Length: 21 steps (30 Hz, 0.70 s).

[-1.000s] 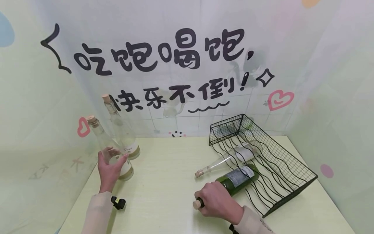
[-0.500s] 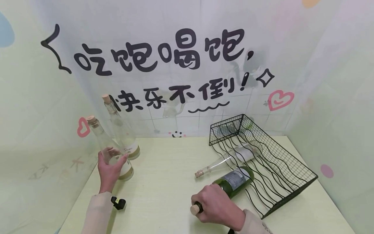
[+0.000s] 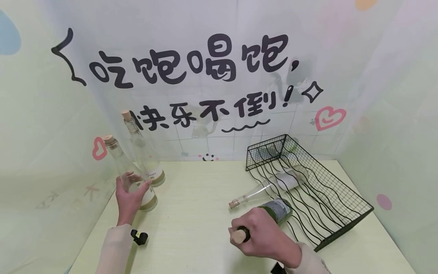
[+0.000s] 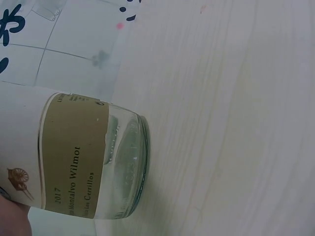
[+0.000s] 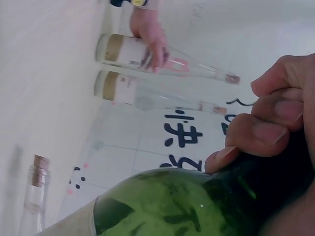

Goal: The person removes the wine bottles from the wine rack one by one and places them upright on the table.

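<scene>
My right hand grips the neck of a green wine bottle, its cork pointing toward me and its base at the front wires of a black wire rack. In the right wrist view, curled fingers wrap the green bottle's neck. On the left, my left hand holds a clear corked bottle around its lower body; it stands upright on the table. The left wrist view shows this bottle's tan and white label and its glass base.
A second clear corked bottle stands just behind the held one. Another clear bottle lies in the rack, cork end sticking out toward the left. The pale table meets a printed backdrop at the back and sides.
The green bottle has come back out of the rack toward me, and its neck has tilted up in my right hand. My left hand stays on the clear bottle.
</scene>
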### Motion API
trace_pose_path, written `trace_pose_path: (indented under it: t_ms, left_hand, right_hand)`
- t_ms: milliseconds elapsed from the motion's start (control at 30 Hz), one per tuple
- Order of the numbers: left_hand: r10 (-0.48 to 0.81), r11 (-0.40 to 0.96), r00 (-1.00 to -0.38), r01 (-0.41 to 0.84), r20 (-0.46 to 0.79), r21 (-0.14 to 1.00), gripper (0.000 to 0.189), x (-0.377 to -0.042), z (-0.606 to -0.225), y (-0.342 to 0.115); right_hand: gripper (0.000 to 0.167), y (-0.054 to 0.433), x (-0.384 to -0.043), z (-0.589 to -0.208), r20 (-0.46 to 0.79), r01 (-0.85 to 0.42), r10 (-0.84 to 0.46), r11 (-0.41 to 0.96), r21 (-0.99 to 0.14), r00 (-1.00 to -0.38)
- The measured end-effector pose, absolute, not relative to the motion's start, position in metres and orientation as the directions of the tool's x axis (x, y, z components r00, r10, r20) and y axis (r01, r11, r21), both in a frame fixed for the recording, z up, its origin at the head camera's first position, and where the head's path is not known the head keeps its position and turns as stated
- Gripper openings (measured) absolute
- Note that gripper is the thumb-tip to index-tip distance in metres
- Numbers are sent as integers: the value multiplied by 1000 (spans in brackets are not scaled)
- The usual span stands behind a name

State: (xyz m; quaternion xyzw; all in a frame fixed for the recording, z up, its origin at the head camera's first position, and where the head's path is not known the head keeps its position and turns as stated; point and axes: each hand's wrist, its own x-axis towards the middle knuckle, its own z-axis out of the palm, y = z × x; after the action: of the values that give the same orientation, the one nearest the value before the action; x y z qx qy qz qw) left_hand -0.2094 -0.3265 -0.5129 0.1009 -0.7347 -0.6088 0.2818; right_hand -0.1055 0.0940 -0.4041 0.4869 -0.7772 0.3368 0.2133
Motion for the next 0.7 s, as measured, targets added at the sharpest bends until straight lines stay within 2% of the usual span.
trace_pose_path:
  t_ms: [267,500,633,700]
  left_hand:
    - [-489,227,-825,193,283,955,65,-210,-512,-325]
    - [-475,213,-841,177,260,961,70,-211,-511,-327]
    - [-454,218,-860,146,233,965,75,-210,-508,-329]
    - [-446,225,-866,136,226,965,78,-208,-506,-330]
  right_hand:
    - [39,117,-116,-380,700,-868,-536,137,-478,-471]
    - [40,136,-126,-360,744,-844,-480,-15,-536,-464]
    - [40,146,-128,-351,742,-817,-453,-49,-575,-495]
    - [40,149,-127,-346,725,-795,-441,-41,-605,-529]
